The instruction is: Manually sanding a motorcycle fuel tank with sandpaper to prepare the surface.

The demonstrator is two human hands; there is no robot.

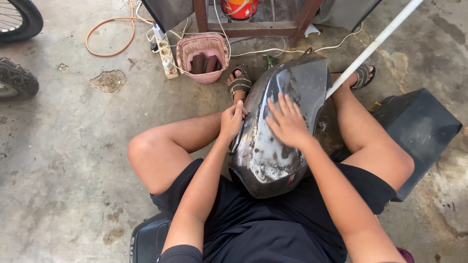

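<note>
A dark, scuffed metal motorcycle fuel tank (pixel 273 156) rests between my knees, its paint worn to bare grey patches. My left hand (pixel 231 119) grips the tank's left edge, fingers curled around the rim. Flat on the tank's upper surface lies my right hand (pixel 287 122), fingers spread and pressing down; whether something thin lies under the palm is hidden. I sit low, with sandalled feet (pixel 240 83) on the concrete floor ahead.
A pink basket (pixel 202 58) with dark rolls stands ahead beside a white power strip (pixel 167 58) and an orange cable (pixel 109 34). A white pipe (pixel 375 44) slants at the right. A black panel (pixel 419 126) lies to the right, bicycle tyres (pixel 17 78) at the left.
</note>
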